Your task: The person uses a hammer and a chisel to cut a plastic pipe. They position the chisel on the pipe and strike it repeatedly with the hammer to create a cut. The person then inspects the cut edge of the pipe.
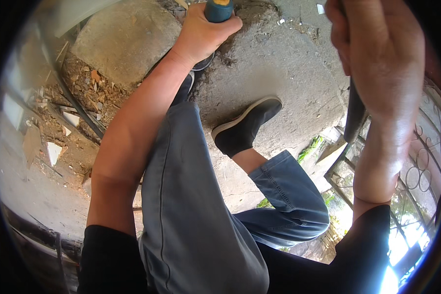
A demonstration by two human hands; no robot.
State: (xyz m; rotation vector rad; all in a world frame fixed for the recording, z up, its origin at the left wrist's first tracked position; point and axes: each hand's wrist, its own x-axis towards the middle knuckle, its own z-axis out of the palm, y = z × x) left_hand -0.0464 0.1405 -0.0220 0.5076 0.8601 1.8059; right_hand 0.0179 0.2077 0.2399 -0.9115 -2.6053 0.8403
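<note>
My left hand [201, 32] is wrapped round the thick handle of a teal-handled tool [219, 12], whose top end is yellow-orange. The handle points up toward me; its working end is hidden below my fist, over the ground. At the upper right, close to the view, my raised right hand [384, 63] is closed round a long black-handled tool [355, 115]. The handle's lower end sticks out beside my wrist. Whatever head this tool has lies outside the view.
My shoes [247, 125] stand on rough concrete [299, 117]. A flat stone slab [127, 41] lies at the upper left, beside wood chips and rubble [90, 90]. A dark hose or cable [68, 90] crosses there. A curled metal railing [419, 166] stands at the right.
</note>
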